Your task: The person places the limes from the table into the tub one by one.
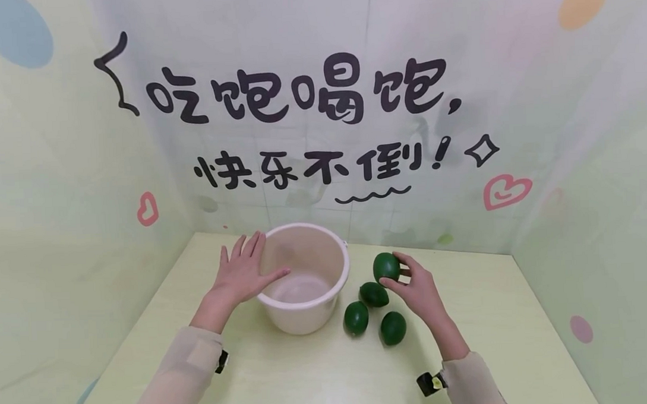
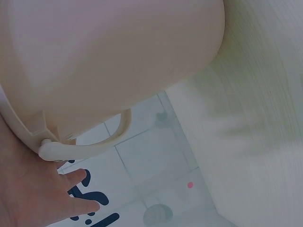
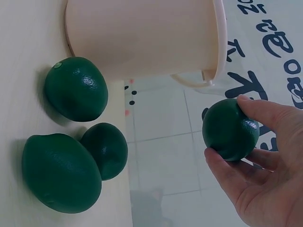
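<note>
My right hand (image 1: pixel 420 288) pinches a dark green lime (image 1: pixel 386 267) between thumb and fingers. In the right wrist view this held lime (image 3: pixel 230 130) is raised above the table surface. Three more limes lie close together: one just under the held lime (image 1: pixel 373 294), one nearer the bucket (image 1: pixel 356 318), one at the front right (image 1: pixel 393 328). A pale pink bucket (image 1: pixel 302 319) stands upright to their left, its inside bare. My left hand (image 1: pixel 243 276) rests at the bucket's left rim, fingers spread and thumb reaching over the opening. The left wrist view shows the bucket's handle (image 2: pixel 90 150) hanging beside that hand.
The pale wooden table (image 1: pixel 308 381) ends at a back wall (image 1: pixel 321 131) printed with dark lettering and hearts. Light side panels (image 1: pixel 613 227) enclose it left and right. Each sleeve has a small black device (image 1: pixel 430 384) at the wrist.
</note>
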Motion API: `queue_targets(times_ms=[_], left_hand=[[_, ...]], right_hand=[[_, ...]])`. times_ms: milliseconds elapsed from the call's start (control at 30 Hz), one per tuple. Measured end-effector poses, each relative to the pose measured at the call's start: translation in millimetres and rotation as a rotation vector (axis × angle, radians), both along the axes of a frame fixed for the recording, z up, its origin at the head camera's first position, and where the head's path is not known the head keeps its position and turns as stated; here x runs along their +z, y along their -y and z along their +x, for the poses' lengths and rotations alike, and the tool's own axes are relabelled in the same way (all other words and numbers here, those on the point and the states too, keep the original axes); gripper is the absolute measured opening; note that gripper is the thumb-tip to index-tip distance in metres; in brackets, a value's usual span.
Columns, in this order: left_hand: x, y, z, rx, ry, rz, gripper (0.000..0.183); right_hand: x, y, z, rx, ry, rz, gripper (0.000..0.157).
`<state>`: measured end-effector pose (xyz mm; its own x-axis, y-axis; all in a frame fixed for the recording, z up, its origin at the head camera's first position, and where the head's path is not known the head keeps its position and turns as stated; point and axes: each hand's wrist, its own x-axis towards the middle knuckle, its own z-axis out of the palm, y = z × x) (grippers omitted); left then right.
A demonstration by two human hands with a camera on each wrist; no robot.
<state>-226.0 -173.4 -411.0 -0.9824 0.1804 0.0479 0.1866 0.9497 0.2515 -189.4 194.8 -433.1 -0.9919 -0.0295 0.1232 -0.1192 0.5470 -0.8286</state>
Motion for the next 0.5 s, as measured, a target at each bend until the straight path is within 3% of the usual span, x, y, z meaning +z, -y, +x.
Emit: queue_targets(times_ms=[500], left_hand=[[-1.5, 0.2, 0.4, 0.0, -0.017, 0.001, 0.108]], right_hand=[[14.0, 6.1, -1.1, 0.006, -0.014, 0.004, 0.069]])
